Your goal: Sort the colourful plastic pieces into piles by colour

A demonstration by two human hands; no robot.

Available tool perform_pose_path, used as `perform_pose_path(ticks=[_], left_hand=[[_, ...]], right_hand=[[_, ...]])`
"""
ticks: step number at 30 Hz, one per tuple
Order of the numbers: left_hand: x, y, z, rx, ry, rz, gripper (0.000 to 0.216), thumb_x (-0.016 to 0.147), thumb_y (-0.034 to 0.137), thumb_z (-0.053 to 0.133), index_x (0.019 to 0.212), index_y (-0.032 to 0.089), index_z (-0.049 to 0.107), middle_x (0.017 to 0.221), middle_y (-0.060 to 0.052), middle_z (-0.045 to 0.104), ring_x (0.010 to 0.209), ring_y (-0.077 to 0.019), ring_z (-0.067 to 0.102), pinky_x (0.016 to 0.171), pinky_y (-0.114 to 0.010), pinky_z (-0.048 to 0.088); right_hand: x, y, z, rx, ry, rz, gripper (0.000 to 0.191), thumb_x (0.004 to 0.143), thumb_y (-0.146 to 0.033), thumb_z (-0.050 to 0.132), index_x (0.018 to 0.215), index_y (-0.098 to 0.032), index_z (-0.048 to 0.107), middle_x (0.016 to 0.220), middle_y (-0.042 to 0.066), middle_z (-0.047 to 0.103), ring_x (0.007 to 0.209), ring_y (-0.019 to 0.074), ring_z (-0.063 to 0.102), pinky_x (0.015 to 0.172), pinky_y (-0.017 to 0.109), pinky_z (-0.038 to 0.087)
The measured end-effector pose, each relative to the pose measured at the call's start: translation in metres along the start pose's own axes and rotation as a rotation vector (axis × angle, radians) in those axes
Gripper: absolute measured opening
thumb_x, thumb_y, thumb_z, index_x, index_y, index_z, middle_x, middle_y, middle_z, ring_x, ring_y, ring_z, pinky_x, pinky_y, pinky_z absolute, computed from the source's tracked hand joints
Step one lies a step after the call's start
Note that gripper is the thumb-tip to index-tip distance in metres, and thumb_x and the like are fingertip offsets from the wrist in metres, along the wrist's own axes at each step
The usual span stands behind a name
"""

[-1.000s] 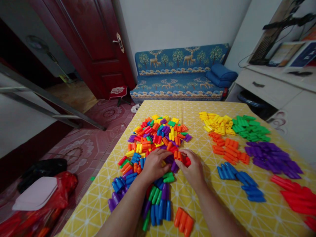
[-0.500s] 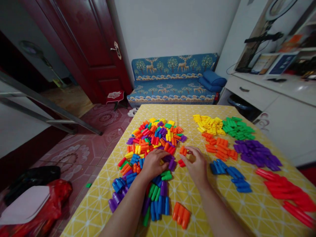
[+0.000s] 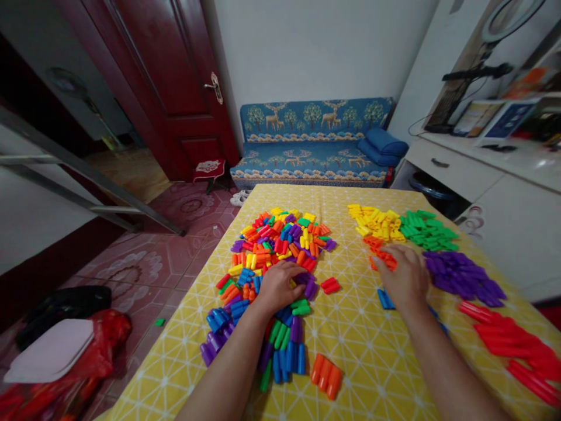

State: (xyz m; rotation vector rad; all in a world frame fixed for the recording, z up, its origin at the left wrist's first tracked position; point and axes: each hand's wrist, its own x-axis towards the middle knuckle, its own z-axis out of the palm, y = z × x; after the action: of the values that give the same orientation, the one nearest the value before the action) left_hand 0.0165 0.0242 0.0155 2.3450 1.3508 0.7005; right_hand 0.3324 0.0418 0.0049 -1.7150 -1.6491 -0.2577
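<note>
Right hand [image 3: 405, 278] over orange pieces [image 3: 382, 255] on tabletop [image 3: 368, 356]; left hand [image 3: 280, 286] at mixed pile [image 3: 274, 238], fingers curled. Grip of either: could not tell. Low, gentle contact seemed best, sparing adjacent blue pieces [image 3: 385, 299].

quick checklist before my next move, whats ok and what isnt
1. Left hand at the mixed pile: ok.
2. Right hand at the orange pile: ok.
3. Right hand free of any piece: cannot tell, the hand hides its grip.
4. Red block with the red pile: not ok, it lies alone beside the mixed pile.
5. Purple pile all purple: ok, as far as shows.
6. Near orange block with the orange pile: not ok, it lies apart.
</note>
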Motion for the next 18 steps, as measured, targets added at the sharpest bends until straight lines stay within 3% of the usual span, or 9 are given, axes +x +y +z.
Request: perform_pose_path(ticks=[2, 5, 8, 12, 18], left_hand=[[0.0, 0.001, 0.0, 0.008, 0.002, -0.007, 0.04, 0.072, 0.023, 0.07, 0.112, 0.026, 0.069, 0.113, -0.002, 0.07, 0.102, -0.0229, 0.062, 0.092, -0.035, 0.049], [0.001, 0.001, -0.001, 0.018, -0.005, -0.015, 0.039, 0.073, 0.024, 0.07, 0.112, 0.026, 0.069, 0.11, -0.002, 0.071, 0.1, -0.0222, 0.063, 0.09, -0.034, 0.049], [0.001, 0.001, -0.002, 0.026, -0.01, -0.015, 0.04, 0.073, 0.022, 0.069, 0.112, 0.025, 0.069, 0.106, -0.003, 0.071, 0.097, -0.0217, 0.064, 0.088, -0.033, 0.05], [0.0, 0.001, 0.0, -0.017, 0.015, 0.0, 0.036, 0.073, 0.02, 0.068, 0.109, 0.023, 0.07, 0.104, -0.004, 0.07, 0.095, -0.0211, 0.064, 0.086, -0.033, 0.051], [-0.003, 0.003, 0.0, -0.13, 0.243, -0.001, 0.027, 0.086, 0.03, 0.062, 0.11, 0.02, 0.069, 0.119, -0.01, 0.061, 0.112, -0.0217, 0.059, 0.097, -0.034, 0.049]], right_hand=[[-0.022, -0.037, 0.009, 0.186, -0.081, -0.078, 0.028, 0.084, -0.037, 0.058, 0.103, -0.019, 0.068, 0.115, 0.012, 0.062, 0.107, 0.0259, 0.057, 0.095, 0.042, 0.045], [-0.052, -0.091, 0.024, 0.333, -0.307, -0.107, 0.035, 0.08, -0.03, 0.059, 0.113, -0.021, 0.065, 0.123, 0.01, 0.06, 0.115, 0.026, 0.055, 0.099, 0.043, 0.045], [-0.068, -0.123, 0.037, 0.413, -0.381, -0.09, 0.049, 0.072, -0.015, 0.052, 0.119, -0.021, 0.063, 0.131, 0.009, 0.057, 0.122, 0.0265, 0.051, 0.106, 0.047, 0.039], [-0.067, -0.129, 0.044, 0.578, -0.323, 0.003, 0.047, 0.067, -0.011, 0.05, 0.11, -0.023, 0.066, 0.127, 0.008, 0.059, 0.119, 0.0261, 0.053, 0.104, 0.047, 0.042], [-0.061, -0.125, 0.044, 0.77, -0.232, 0.077, 0.024, 0.081, -0.02, 0.051, 0.1, -0.02, 0.065, 0.11, 0.009, 0.064, 0.11, 0.0234, 0.058, 0.1, 0.044, 0.045]])
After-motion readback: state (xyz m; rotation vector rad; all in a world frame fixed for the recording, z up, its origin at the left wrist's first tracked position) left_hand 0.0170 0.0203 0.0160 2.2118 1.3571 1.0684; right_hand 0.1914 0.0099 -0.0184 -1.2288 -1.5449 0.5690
